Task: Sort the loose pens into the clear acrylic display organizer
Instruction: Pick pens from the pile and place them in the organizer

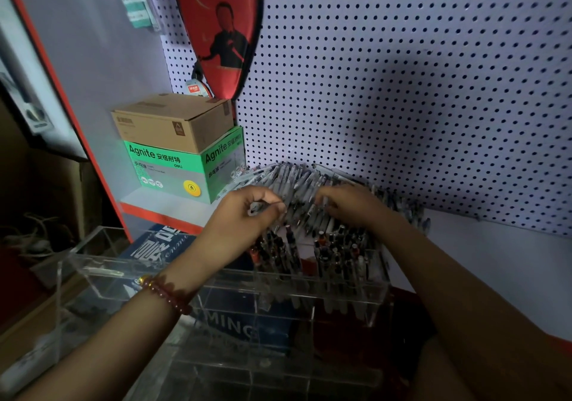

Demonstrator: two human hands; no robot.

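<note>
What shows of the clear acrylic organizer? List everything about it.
The clear acrylic organizer is a see-through box of thin, scuffed plastic panels, stepped in tiers and split by dividers into compartments. It stands upright, nearer the camera than the pile of loose pens. Upright pens with dark and red tops fill its rear right compartments; the nearer tiers show none. Blue printed packaging shows through its walls. The left forearm crosses its rear rim; whether they touch is unclear.

white pegboard wall (pixel 402 75) | red-edged shelf (pixel 161 210) | stacked boxes (pixel 179 146) | dim light
</note>
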